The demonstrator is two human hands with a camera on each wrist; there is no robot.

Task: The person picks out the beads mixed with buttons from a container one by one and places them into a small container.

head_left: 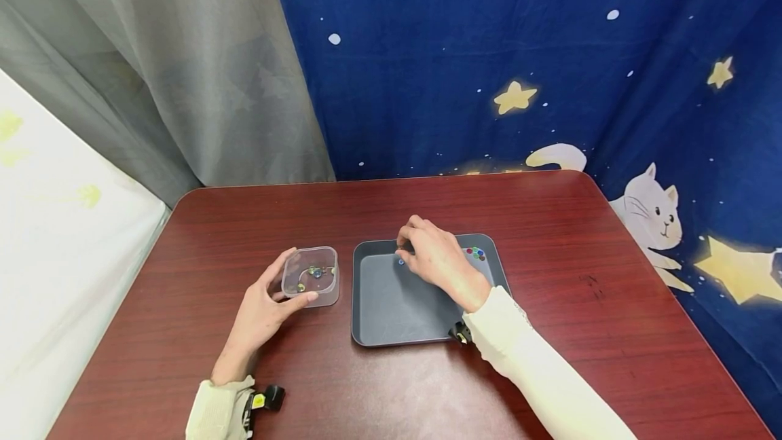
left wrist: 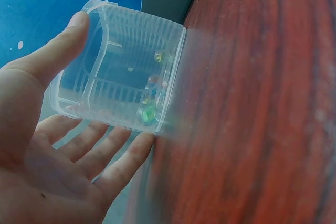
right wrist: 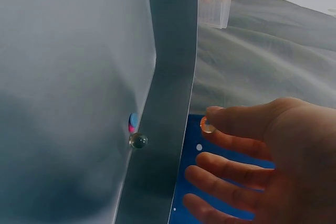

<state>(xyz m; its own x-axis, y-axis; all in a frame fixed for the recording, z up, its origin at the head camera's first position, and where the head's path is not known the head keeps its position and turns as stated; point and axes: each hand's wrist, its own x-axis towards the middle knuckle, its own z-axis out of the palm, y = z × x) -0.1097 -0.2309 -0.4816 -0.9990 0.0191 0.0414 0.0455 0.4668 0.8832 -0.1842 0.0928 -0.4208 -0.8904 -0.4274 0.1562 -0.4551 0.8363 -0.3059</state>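
Observation:
My left hand (head_left: 259,311) holds a clear plastic box (head_left: 328,299) on the table, thumb on one side and fingers along the other. Several glass marbles (left wrist: 149,113), green and yellowish among them, lie at the bottom of the box. Over the far part of a dark grey tray (head_left: 391,318), my right hand (head_left: 436,253) pinches a small clear marble with orange in it (right wrist: 207,125) between thumb and index finger. Below that hand, another clear marble (right wrist: 139,140) sits against the tray's wall beside a small blue and pink piece (right wrist: 133,120).
A cluster of small coloured pieces (head_left: 476,254) lies in the tray's far right corner. The reddish-brown table (head_left: 580,358) extends around box and tray. Behind it hang a grey curtain (head_left: 244,87) and a blue star-patterned curtain (head_left: 427,53).

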